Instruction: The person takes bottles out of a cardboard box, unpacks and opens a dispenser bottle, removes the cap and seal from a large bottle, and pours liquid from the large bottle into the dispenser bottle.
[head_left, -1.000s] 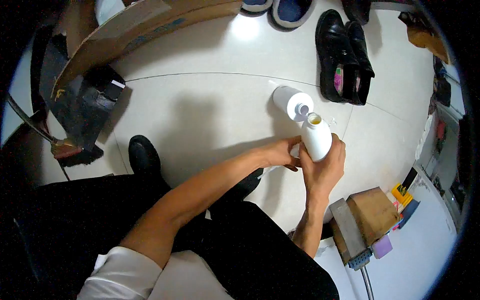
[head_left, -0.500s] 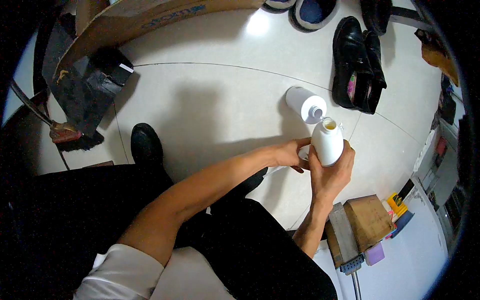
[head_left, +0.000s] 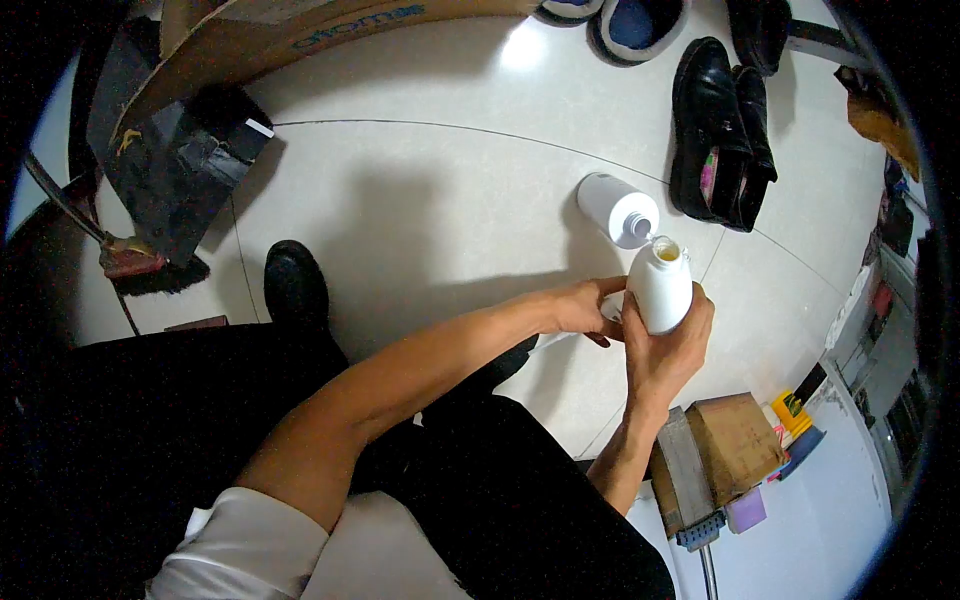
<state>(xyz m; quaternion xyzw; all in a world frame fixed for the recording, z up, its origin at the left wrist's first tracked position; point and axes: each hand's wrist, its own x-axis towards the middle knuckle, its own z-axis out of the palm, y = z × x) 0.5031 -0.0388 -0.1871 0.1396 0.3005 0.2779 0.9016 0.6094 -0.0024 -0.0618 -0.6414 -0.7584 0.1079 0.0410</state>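
My right hand [head_left: 672, 342] is wrapped round a white plastic bottle [head_left: 660, 292], whose uncapped mouth points up and looks yellowish inside. Just to its left, my left hand [head_left: 583, 310] has curled fingers close to the bottle's side. A small white piece [head_left: 611, 308] shows at those fingers, mostly hidden, and its kind cannot be made out. Beyond the held bottle, a second white bottle [head_left: 610, 205] with an uncapped neck is on the floor. Something small and clear glints between the two bottle mouths.
Black shoes [head_left: 705, 135] and slippers [head_left: 640, 28] lie on the tiled floor [head_left: 450, 220] ahead. A cardboard box [head_left: 735, 445] stands at lower right. On the left are a large carton [head_left: 260, 45], a black box [head_left: 205, 145] and a brush [head_left: 150, 270].
The view has shifted slightly, so everything sits a little differently in the picture. Both hands keep nearly the same pose around and beside the held bottle.
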